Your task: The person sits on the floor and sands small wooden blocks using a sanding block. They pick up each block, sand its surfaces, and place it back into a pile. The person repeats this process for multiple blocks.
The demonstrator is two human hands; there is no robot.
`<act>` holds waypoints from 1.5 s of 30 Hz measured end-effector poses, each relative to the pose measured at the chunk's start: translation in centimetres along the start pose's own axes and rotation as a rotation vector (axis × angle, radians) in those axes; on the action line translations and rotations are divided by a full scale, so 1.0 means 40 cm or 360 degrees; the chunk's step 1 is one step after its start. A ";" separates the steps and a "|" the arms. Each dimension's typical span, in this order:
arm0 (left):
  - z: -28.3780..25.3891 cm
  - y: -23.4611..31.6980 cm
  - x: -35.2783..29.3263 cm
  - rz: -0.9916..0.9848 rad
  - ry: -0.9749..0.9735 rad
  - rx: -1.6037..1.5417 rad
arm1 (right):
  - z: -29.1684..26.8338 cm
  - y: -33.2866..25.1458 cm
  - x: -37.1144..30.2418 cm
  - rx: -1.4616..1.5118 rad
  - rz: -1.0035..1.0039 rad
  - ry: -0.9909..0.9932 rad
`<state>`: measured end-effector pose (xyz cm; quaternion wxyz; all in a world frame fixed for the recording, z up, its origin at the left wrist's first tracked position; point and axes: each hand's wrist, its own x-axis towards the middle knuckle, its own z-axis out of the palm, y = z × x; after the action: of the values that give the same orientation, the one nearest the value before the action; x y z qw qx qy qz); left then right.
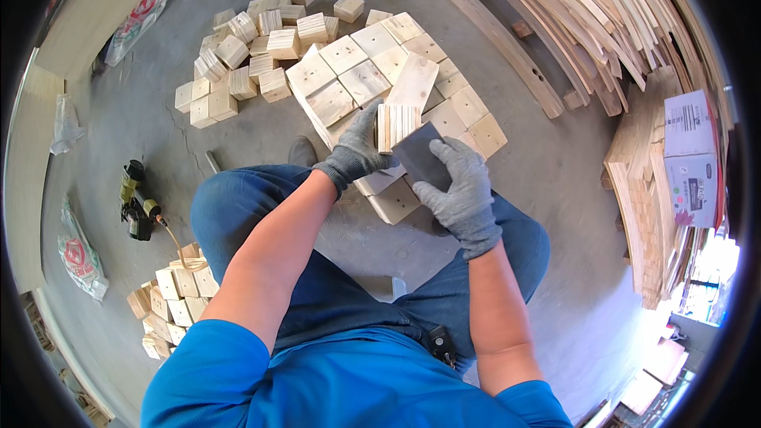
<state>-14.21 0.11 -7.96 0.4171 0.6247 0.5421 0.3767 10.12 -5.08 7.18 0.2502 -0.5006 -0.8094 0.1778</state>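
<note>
My left hand (pixel 361 149), in a grey knitted glove, grips a layered pale wooden block (pixel 399 125) by its left side. My right hand (pixel 462 190), gloved the same way, is closed on a dark grey rectangular sanding pad (pixel 426 157), which is held slanted against or very near the block's right edge; whether they touch I cannot tell. Beneath and beyond both hands stand wooden blocks (pixel 342 54) packed close together in rows, with small dark holes in their tops. One longer wooden piece (pixel 415 79) lies across them behind the held block.
Loose blocks (pixel 284 43) are heaped at the far left, and another pile (pixel 176 301) lies near left. A nail gun (pixel 139 202) with a hose rests on the floor. Plastic bags (pixel 82 261) lie at the left. Long boards (pixel 547 24) and a carton (pixel 688 162) are at the right.
</note>
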 end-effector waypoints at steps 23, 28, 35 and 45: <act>0.026 -0.011 -0.002 -0.0049 0.0065 -0.0138 | 0.166 -0.044 0.324 -0.0593 0.0378 -0.0132; 0.033 -0.022 0.003 0.0066 0.0108 -0.0223 | 0.170 -0.040 0.247 -0.0526 0.0242 -0.0025; 0.012 0.025 0.001 0.0051 0.0073 0.0043 | 0.143 -0.086 -0.013 -0.0478 0.0222 -0.0008; 0.022 0.021 -0.004 0.0025 0.0105 0.0195 | 0.174 -0.055 0.163 -0.0514 0.0295 0.0114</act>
<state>-13.10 -0.22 -7.53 0.3572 0.6405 0.5727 0.3663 2.06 -0.44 4.20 0.1778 -0.6129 -0.7683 0.0498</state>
